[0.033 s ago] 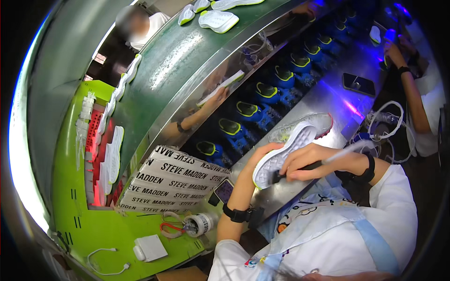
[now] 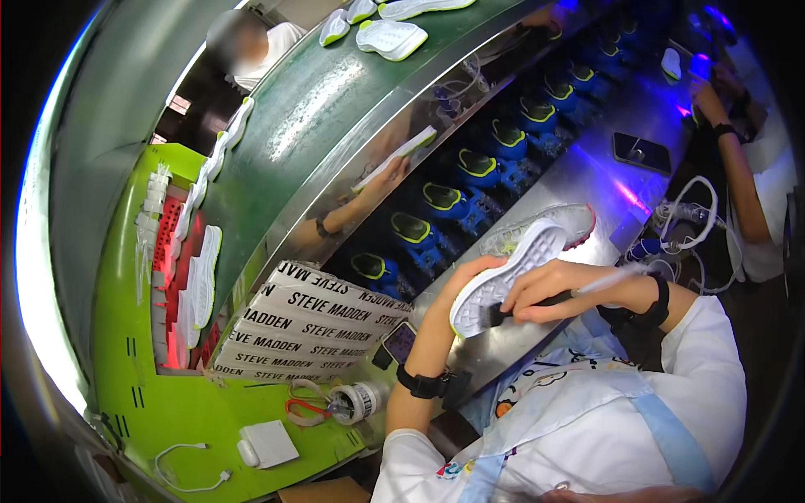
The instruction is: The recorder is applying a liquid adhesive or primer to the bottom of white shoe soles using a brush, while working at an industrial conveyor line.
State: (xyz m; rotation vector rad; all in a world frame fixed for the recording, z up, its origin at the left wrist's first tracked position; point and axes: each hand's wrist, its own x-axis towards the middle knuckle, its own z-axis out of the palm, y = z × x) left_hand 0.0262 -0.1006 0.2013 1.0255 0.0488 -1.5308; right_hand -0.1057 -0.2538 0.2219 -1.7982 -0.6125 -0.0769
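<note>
A white shoe sole (image 2: 539,245) with a yellow-green lower edge is tilted up in my left hand (image 2: 471,272), whose fingers wrap its far side. Its gridded inner face is turned toward me. My right hand (image 2: 549,287) grips a brush (image 2: 493,317) with dark bristles, which touch the sole's inner face near its lower end. A whitish strip blurs over my right wrist. Just behind the sole, a light grey shoe (image 2: 576,220) with a reddish edge lies on the metal ledge (image 2: 563,186), partly hidden by the sole.
Blue shoes (image 2: 442,195) with yellow-green collars line a dark rack beyond the ledge. A green conveyor (image 2: 327,109) carries several soles. At left are a wrapped box (image 2: 310,327), a tape roll (image 2: 362,402) and a white case (image 2: 268,444). A phone (image 2: 641,152) and a co-worker's arm (image 2: 738,172) are at right.
The sole's lower end has shifted very slightly left, and the brush sits a little differently against it. Both hands keep their grip.
</note>
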